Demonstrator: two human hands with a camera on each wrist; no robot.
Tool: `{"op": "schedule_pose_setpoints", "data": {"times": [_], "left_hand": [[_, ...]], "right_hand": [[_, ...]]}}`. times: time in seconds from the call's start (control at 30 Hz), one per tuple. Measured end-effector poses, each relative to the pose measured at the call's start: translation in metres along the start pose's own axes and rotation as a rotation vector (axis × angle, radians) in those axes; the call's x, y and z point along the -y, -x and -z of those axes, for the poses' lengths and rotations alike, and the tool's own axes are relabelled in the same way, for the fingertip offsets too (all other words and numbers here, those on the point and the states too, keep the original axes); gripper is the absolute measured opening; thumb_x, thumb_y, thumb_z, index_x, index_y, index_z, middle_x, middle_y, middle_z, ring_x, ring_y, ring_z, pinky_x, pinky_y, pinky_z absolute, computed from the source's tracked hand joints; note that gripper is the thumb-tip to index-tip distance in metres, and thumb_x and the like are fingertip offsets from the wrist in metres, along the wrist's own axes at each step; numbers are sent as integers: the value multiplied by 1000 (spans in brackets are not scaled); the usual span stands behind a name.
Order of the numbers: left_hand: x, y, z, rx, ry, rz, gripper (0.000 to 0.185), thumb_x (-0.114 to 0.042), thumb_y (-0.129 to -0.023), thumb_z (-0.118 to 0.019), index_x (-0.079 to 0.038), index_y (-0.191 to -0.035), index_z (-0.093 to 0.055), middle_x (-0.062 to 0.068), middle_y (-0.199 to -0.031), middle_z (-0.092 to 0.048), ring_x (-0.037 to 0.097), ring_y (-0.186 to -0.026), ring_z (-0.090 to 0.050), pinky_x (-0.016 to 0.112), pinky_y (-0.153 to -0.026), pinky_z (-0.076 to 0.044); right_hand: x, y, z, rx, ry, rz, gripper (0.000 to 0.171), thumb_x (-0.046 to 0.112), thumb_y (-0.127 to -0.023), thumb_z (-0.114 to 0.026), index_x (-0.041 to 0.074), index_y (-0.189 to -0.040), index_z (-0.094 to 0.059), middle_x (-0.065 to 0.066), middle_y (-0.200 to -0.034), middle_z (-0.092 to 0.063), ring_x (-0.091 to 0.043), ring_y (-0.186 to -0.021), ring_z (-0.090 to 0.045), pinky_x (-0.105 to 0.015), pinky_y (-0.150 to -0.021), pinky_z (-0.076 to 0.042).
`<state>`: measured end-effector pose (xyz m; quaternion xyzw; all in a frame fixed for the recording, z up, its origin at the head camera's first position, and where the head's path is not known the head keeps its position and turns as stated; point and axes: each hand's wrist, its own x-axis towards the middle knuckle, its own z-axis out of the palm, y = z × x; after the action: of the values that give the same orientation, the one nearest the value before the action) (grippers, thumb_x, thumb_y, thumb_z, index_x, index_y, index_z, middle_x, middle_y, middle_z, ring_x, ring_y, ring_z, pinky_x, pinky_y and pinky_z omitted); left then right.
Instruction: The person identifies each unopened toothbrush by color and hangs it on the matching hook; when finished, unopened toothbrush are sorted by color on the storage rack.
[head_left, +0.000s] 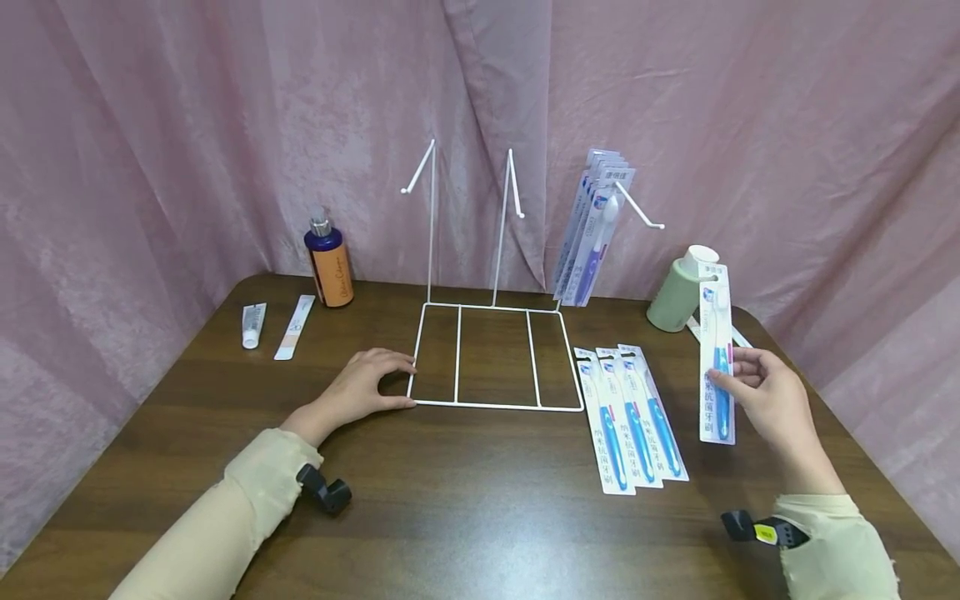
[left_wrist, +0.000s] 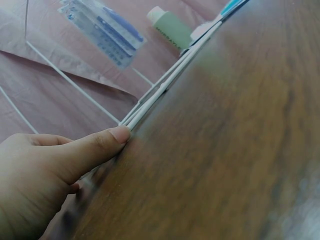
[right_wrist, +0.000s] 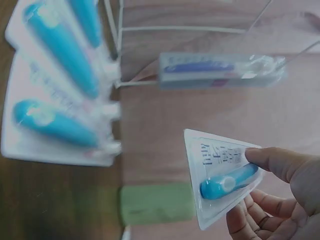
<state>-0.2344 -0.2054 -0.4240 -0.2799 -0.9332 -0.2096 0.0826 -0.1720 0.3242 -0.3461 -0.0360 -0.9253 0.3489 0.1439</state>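
My right hand holds a packaged blue toothbrush upright above the table's right side, thumb in front and fingers behind; the right wrist view shows the pack pinched by the thumb. My left hand rests on the table at the front left corner of the white wire rack; its thumb presses against the base wire. Three more toothbrush packs lie side by side right of the rack. Several packs hang on the rack's right hook.
A green cup stands at the back right. At the back left are a blue and orange pump bottle, a small tube and a flat strip. The rack's two other hooks are bare. Pink curtains surround the brown table.
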Motion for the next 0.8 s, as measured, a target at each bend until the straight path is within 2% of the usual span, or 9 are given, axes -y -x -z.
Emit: {"op": "schedule_pose_setpoints", "data": {"times": [0.1,0.27,0.33,0.53,0.67,0.8], "left_hand": [[0,0,0,-1,0,6,49,-43,-76,-79,-15,-115,-68,6,-131,-62,28,-124,-52,52,-106,-35],[0,1,0,-2,-1,7,49,-43,-76,-79,-16,-115,-68,6,-131,-62,29,-124,-52,53,-106,-35],[0,0,0,1,1,5,49,-43,-76,-78,-16,-115,-68,6,-131,-62,29,-125,-52,53,-106,-35],[-1,0,-1,6,2,6,49,-43,-76,-78,-16,-116,-68,6,-131,-62,29,-125,-51,53,-106,-34],[-2,0,0,4,0,6,49,-43,-76,-78,-16,-116,-68,6,-131,-62,29,-125,-52,52,-106,-35],[-3,1,1,1,1,4,49,-43,-76,-79,-15,-115,-68,7,-131,-62,29,-124,-52,53,-106,-34]], "right_hand": [[13,2,5,-68,-6,42,57,27,-89,-68,-6,-130,-49,-11,-100,-60,17,-70,-47,-8,-57,-45],[34,8,9,-170,-76,101,52,21,-86,-72,-4,-127,-52,18,-86,-53,16,-70,-50,-3,-61,-44],[43,12,10,-200,-109,123,51,17,-85,-73,-4,-127,-52,24,-85,-52,15,-69,-52,-2,-62,-45],[73,24,8,-283,-159,180,50,10,-83,-75,-1,-127,-53,24,-87,-53,10,-76,-53,-1,-66,-44],[90,29,2,-335,-181,260,50,2,-79,-76,-2,-124,-55,26,-89,-53,8,-78,-53,-1,-68,-43],[104,31,-5,-346,-201,346,52,-2,-76,-77,-3,-123,-56,24,-91,-53,7,-78,-52,-1,-68,-42]]}}
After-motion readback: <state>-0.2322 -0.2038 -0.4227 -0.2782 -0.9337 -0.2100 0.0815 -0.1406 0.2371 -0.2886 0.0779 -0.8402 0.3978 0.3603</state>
